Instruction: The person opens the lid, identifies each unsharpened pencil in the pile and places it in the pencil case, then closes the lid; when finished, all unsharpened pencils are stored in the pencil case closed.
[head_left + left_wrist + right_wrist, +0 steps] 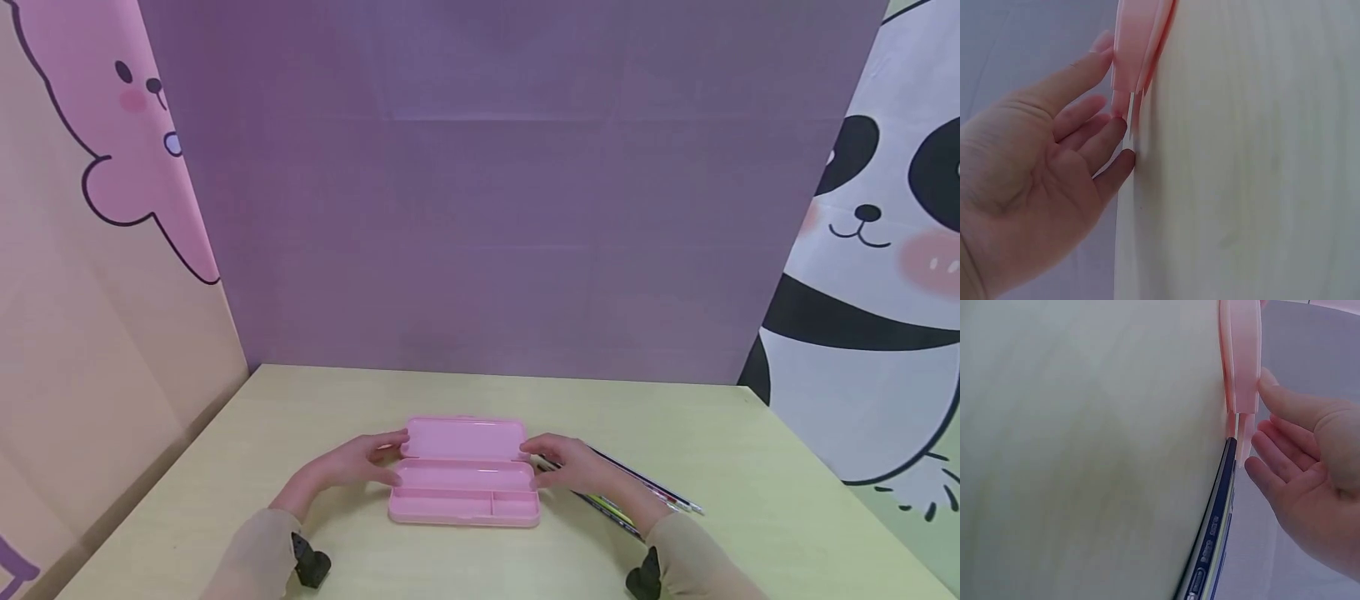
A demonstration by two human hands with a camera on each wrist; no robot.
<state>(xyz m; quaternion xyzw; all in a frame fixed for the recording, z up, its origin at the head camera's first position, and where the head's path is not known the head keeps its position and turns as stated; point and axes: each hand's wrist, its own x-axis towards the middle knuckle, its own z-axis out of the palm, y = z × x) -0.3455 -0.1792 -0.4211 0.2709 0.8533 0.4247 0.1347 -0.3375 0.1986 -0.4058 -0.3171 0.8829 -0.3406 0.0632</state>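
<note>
The pink pencil case (465,471) lies open and empty at table centre, left hand (358,461) and right hand (572,463) touching its ends with relaxed fingers, pencils (637,492) still outside, right.

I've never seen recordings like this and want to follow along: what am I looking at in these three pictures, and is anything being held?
No machine here: a person works with bare hands. The wide picture comes from a camera on their head; the two close-ups come from cameras on each wrist. On the pale table lies an open pink pencil case, empty as far as shown. The left hand and right hand touch its two ends with fairly straight fingers, gripping nothing. Some pencils lie under the right forearm.
</note>
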